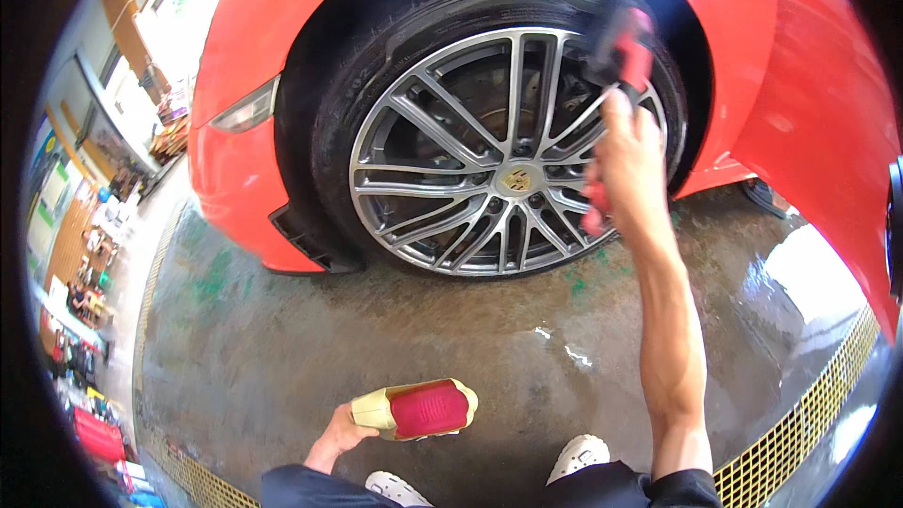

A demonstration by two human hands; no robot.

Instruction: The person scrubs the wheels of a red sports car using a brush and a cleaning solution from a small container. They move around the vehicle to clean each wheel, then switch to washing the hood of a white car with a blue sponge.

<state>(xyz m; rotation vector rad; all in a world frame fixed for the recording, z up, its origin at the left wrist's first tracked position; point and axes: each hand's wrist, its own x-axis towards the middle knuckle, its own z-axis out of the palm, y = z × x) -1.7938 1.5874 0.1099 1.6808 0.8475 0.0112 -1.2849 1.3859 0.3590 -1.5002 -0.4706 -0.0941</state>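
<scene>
My right hand (628, 146) is raised at the right side of a car's front wheel, fingers wrapped round a red and black hand tool (632, 52) smeared by motion. Its dark head is near the top right of the black tyre (329, 122); whether it touches cannot be made out. The grey alloy rim (515, 56) has many spokes and a round centre cap (515, 181). Low in front of me, my left hand (340, 436) grips the narrow end of a pale yellow and crimson bottle-shaped object (435, 408), held sideways above the floor.
Red car bodywork (235, 47) arches over the wheel, with a red panel (837, 122) jutting out at right. The concrete floor (310, 339) looks wet. Yellow grating (800, 414) runs along the lower right. My white clogs (578, 456) stand below. Shelves and clutter line the left.
</scene>
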